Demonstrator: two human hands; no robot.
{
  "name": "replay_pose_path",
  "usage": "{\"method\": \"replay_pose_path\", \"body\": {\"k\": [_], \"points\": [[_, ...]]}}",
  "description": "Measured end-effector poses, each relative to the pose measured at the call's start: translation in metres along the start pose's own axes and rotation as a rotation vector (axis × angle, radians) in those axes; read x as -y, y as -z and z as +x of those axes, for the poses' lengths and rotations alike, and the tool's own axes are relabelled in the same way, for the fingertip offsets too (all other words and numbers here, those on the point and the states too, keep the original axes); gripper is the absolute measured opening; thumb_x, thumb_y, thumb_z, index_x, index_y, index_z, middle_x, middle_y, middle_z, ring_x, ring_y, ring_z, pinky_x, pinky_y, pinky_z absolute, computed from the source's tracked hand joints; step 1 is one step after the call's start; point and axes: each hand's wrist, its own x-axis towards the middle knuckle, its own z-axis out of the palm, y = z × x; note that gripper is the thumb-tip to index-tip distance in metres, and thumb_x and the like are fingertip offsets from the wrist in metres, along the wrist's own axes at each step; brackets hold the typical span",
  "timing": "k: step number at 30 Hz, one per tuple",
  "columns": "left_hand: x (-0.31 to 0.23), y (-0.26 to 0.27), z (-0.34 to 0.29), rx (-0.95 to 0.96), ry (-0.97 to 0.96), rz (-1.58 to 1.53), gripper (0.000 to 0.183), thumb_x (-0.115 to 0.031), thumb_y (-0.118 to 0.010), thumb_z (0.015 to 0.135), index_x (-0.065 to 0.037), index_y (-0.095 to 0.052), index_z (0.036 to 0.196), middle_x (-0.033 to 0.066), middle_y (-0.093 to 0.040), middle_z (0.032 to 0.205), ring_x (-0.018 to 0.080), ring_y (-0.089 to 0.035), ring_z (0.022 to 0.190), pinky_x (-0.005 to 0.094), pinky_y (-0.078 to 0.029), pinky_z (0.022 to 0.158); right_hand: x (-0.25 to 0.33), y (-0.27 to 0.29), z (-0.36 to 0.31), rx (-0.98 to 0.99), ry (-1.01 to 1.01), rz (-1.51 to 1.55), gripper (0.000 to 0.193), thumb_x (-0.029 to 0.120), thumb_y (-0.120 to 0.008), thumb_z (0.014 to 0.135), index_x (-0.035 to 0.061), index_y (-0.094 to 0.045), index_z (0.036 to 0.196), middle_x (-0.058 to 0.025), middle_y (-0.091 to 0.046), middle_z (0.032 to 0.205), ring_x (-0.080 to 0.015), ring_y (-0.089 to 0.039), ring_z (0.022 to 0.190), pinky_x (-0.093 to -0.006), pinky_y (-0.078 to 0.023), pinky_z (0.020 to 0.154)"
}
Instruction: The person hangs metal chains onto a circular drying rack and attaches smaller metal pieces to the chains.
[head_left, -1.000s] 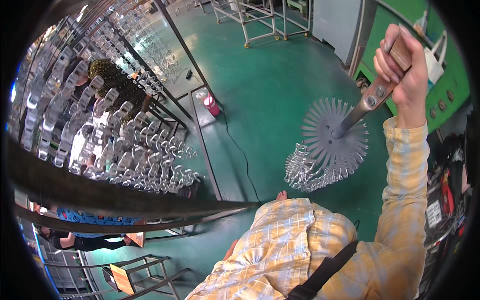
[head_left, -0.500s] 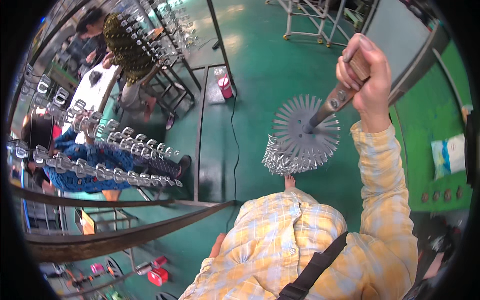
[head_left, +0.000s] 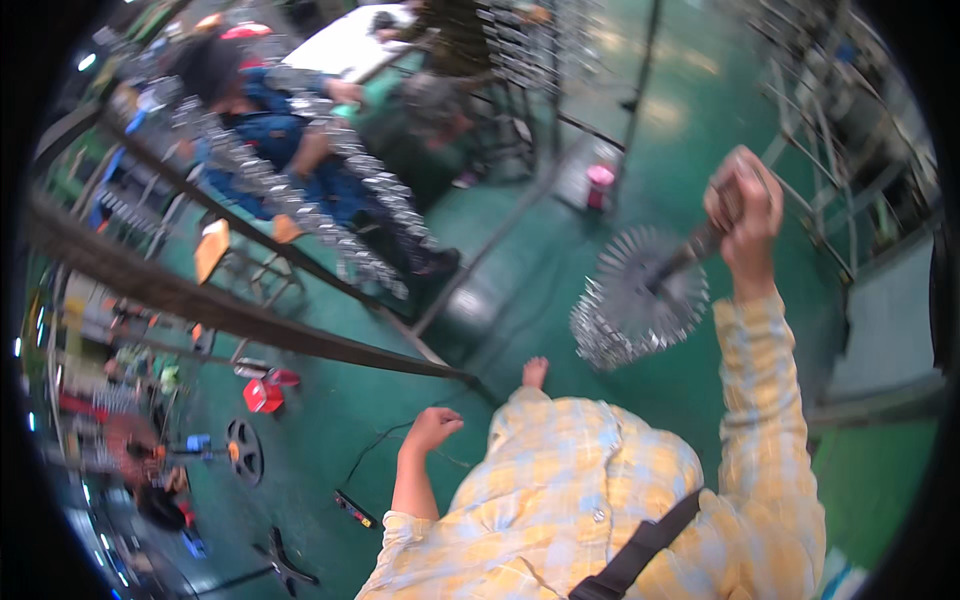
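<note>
Out in front on the right, my right hand (head_left: 745, 205) is wrapped round the handle of a rack with a thick dark rod (head_left: 688, 257). The rod runs down to a grey disc (head_left: 650, 275) with slits fanning out to its rim. Many small shiny metal pieces (head_left: 612, 338) hang bunched along the disc's near left edge, above the floor. Lower down, beside my shirt, my left hand (head_left: 435, 427) hangs with its fingers curled in and nothing visible in it. It touches nothing that I can see.
A long dark frame bar (head_left: 250, 310) crosses on the left. Behind it, a person in blue (head_left: 270, 130) sits by strings of shiny pieces (head_left: 365, 185). A pink container (head_left: 598, 188) stands ahead, pipe frames (head_left: 825, 190) at far right. A red box (head_left: 263, 396) and a power strip (head_left: 355, 508) lie left.
My view has swung right, so the frame and the seated person sit differently in it. My left hand has come into sight. My right hand still carries the disc of metal pieces.
</note>
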Motion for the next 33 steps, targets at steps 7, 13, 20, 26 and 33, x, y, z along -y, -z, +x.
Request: {"method": "replay_pose_path", "body": {"k": [7, 13, 20, 26, 33], "points": [[-0.194, 0.134, -0.041, -0.725, -0.727, 0.045, 0.015, -0.001, -0.066, 0.068, -0.004, -0.064, 0.082, 0.0088, -0.061, 0.077, 0.0223, -0.058, 0.070, 0.0300, -0.046, 0.063, -0.025, -0.018, 0.014, 0.099, -0.074, -0.013, 0.029, 0.022, -0.047, 0.086, 0.0029, -0.043, 0.065, 0.0061, -0.024, 0.045, -0.0020, -0.020, 0.037, -0.0207, -0.017, 0.036], [-0.273, 0.233, -0.070, -1.550, -1.004, -0.009, 0.015, 0.005, -0.060, 0.074, 0.002, -0.064, 0.088, 0.0059, -0.064, 0.082, 0.0114, -0.058, 0.074, 0.0227, -0.045, 0.066, -0.040, -0.012, 0.020, 0.175, -0.091, 0.041, 0.029, 0.022, -0.046, 0.086, 0.0026, -0.042, 0.065, 0.0067, -0.022, 0.045, -0.0017, -0.018, 0.036, -0.0204, -0.016, 0.035], [-0.326, 0.339, -0.071, -1.842, -1.057, -0.541, 0.015, -0.007, -0.063, 0.079, 0.003, -0.064, 0.090, 0.0049, -0.064, 0.079, 0.0089, -0.057, 0.068, 0.0199, -0.044, 0.060, -0.064, 0.002, 0.022, 0.268, -0.134, 0.038, 0.029, 0.025, -0.045, 0.086, 0.0039, -0.041, 0.066, 0.0010, -0.035, 0.054, -0.0036, -0.024, 0.036, -0.0203, -0.019, 0.035], [-0.336, 0.401, -0.069, -1.585, -1.298, -0.809, 0.017, -0.011, -0.068, 0.076, -0.003, -0.065, 0.091, -0.0002, -0.060, 0.075, 0.0074, -0.047, 0.058, 0.0212, -0.037, 0.053, -0.071, -0.002, 0.021, 0.269, -0.164, 0.072, 0.028, 0.023, -0.046, 0.085, 0.0034, -0.042, 0.066, 0.0037, -0.029, 0.049, -0.0029, -0.020, 0.036, -0.0204, -0.018, 0.036], [-0.333, 0.432, -0.081, -1.384, -1.123, -0.836, 0.020, -0.007, -0.068, 0.074, -0.010, -0.061, 0.092, -0.0020, -0.059, 0.081, 0.0106, -0.049, 0.070, 0.0282, -0.037, 0.064, -0.080, -0.001, 0.018, 0.266, -0.202, 0.117, 0.026, 0.021, -0.048, 0.084, 0.0033, -0.042, 0.065, 0.0068, -0.024, 0.044, -0.0017, -0.018, 0.037, -0.0204, -0.017, 0.037]]}}
